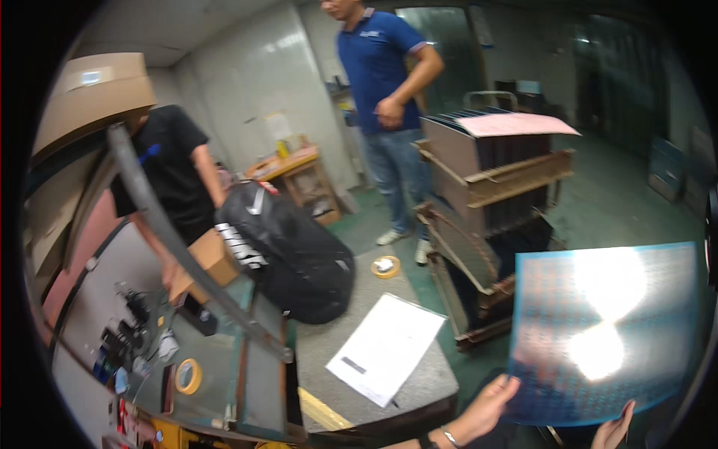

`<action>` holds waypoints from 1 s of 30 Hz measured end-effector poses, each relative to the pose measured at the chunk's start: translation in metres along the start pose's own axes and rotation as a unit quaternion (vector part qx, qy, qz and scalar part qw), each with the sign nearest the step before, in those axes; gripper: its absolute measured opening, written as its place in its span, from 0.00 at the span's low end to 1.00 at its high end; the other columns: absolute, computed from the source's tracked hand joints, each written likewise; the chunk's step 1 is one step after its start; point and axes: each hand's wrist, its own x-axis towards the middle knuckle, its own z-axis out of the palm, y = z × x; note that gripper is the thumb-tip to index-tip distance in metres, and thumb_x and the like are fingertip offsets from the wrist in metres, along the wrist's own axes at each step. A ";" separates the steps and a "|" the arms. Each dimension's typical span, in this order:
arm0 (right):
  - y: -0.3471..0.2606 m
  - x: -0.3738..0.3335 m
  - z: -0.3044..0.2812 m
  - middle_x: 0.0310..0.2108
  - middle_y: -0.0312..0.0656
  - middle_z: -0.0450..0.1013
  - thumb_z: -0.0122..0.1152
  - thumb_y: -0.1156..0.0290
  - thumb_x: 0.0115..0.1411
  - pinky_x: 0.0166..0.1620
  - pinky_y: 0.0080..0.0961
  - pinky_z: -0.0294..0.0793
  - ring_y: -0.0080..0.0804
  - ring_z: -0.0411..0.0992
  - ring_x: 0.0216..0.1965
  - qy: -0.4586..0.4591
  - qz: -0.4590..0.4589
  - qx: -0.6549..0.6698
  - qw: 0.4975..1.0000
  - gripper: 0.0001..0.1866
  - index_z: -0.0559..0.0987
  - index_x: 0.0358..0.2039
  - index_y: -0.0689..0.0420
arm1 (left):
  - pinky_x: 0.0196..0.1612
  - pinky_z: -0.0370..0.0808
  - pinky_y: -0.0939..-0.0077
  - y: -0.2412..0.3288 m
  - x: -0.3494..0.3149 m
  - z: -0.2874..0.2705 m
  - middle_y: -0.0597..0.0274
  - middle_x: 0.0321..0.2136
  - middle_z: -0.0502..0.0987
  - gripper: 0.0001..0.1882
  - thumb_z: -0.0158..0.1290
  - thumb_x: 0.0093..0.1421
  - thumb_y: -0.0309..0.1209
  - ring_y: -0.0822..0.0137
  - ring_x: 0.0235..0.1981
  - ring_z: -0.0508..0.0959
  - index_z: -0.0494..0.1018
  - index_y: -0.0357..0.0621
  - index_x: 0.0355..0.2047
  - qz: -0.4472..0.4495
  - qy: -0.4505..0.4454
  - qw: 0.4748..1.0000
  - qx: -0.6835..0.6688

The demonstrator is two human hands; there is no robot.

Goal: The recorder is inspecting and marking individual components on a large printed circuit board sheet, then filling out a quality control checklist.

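Head view, looking down and to the right over a workshop table [419, 374]. The person holds a thin blue sheet [606, 337], patterned with a fine grid and glaring with two reflected light patches, lifted clear of the table at the lower right of the view and tilted up toward the camera. The sheet is already off any stack and in hand; judged from this pose it is being looked over, and it has not been set down anywhere. The rack of dark upright panels [486, 194], with a pink sheet lying across its top, stands just behind the raised sheet, well filled.

Left hand [486, 408]: comes up from the lower edge, wrist bearing a thin bracelet, fingers curled round the sheet's lower left corner, gripping it. Right hand [615, 432]: only the fingertips show at the bottom edge, pressed against the sheet's lower border; it appears to pinch the sheet, though most of the hand is out of view.

On the table lie a white paper form [385, 348], a black bag [288, 251] and, on the glass-topped part at the left, a roll of yellow tape [188, 376]. A second tape roll [386, 266] lies beyond. Two other people stand behind, one in a blue shirt [378, 67], one in black [168, 165] beside a cardboard box [213, 258].
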 end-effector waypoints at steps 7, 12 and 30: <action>-0.046 0.024 -0.074 0.54 0.44 0.62 0.43 0.70 0.64 0.56 0.28 0.63 0.32 0.62 0.54 0.028 -0.155 0.085 0.984 0.20 0.60 0.56 0.60 | 0.14 0.61 0.89 0.013 -0.003 -0.046 0.74 0.20 0.66 0.09 0.48 0.61 0.36 0.82 0.17 0.64 0.66 0.49 0.39 0.026 0.141 0.986 0.082; -0.041 0.002 -0.061 0.53 0.44 0.63 0.43 0.66 0.64 0.53 0.24 0.68 0.31 0.64 0.52 0.018 -0.182 -0.067 0.981 0.24 0.57 0.60 0.54 | 0.12 0.64 0.86 0.023 -0.008 -0.053 0.69 0.16 0.65 0.10 0.40 0.65 0.34 0.79 0.12 0.65 0.64 0.44 0.43 0.054 0.216 0.968 0.114; -0.036 -0.015 -0.058 0.42 0.39 0.71 0.49 0.67 0.61 0.40 0.21 0.73 0.24 0.71 0.40 0.093 -0.157 -0.241 0.953 0.22 0.62 0.55 0.58 | 0.12 0.61 0.84 0.037 -0.005 -0.056 0.68 0.15 0.67 0.12 0.38 0.65 0.32 0.77 0.11 0.64 0.67 0.39 0.44 0.082 0.254 0.947 0.180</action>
